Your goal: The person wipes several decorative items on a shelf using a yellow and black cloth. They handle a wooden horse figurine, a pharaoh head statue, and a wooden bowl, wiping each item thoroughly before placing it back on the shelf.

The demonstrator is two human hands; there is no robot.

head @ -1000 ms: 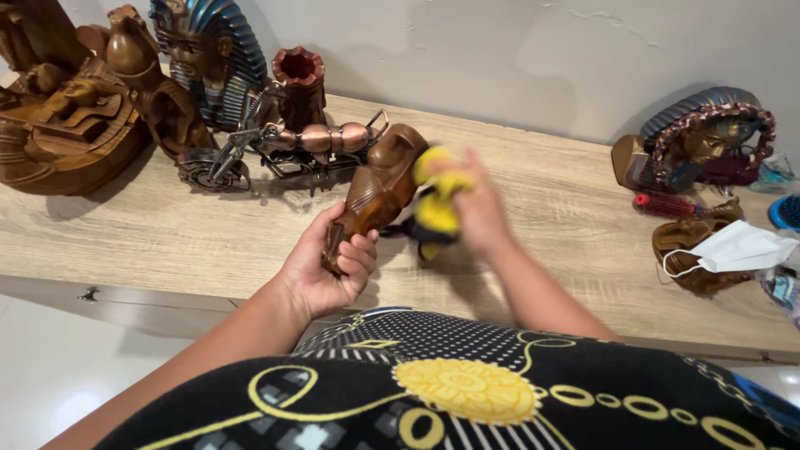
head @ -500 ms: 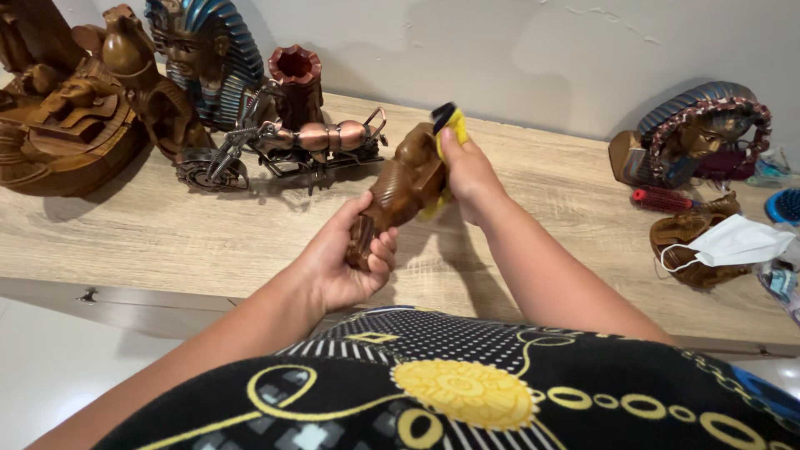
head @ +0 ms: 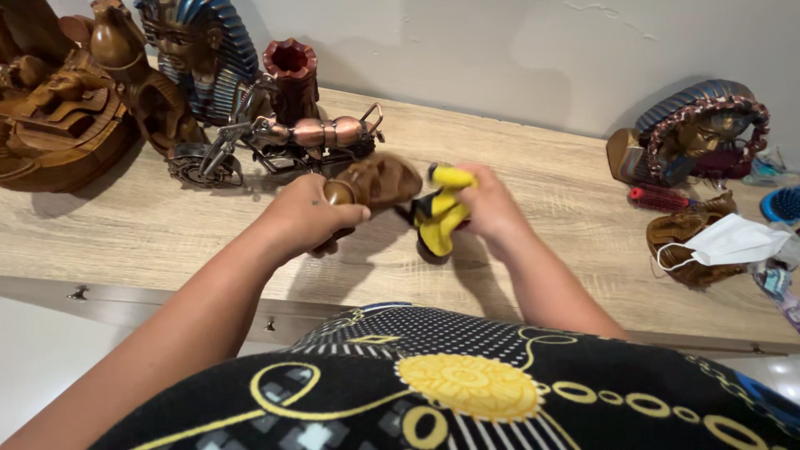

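On my bench [head: 125, 242] I see a metal motorcycle model [head: 279, 142], a pharaoh bust [head: 200, 50] and a white face mask [head: 733, 242].

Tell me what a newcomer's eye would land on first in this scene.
First, the two hands at the middle: the left hand grips a brown carved figurine while the right hand presses a yellow cloth beside it, above the wooden shelf. Next, the blue-and-gold pharaoh bust at the back left, with a copper motorcycle model parked in front of it.
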